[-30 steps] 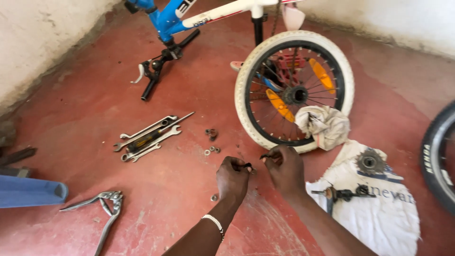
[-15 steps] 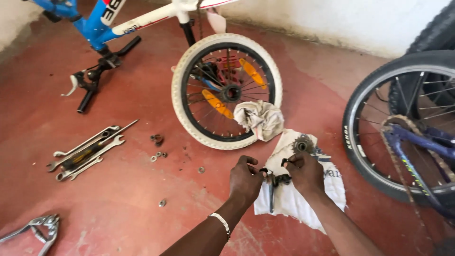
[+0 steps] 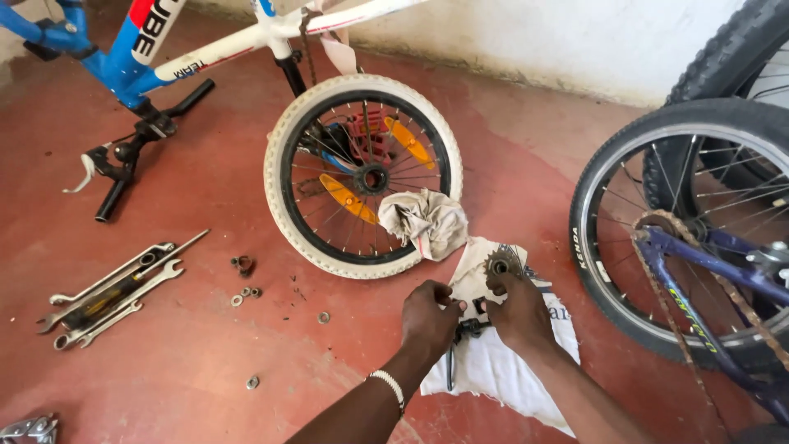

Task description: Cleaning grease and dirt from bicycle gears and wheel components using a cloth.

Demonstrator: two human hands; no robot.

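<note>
Dark metal sits pinched in both my hands: left hand point(image 3: 429, 316) and right hand point(image 3: 519, 311) close their fingers around a small axle part point(image 3: 470, 327) between them, its length running hand to hand, above the white cloth point(image 3: 501, 362) on the red floor point(image 3: 205, 353), sprocket point(image 3: 499, 263) just beyond my right hand.

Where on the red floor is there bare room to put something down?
Bare red floor lies below the row of steel spanners, left of the left hand. Another bare patch lies between the small white-tyred wheel and the big black tyre. It is crowded near the scattered nuts and on the white cloth under the right hand.
</note>
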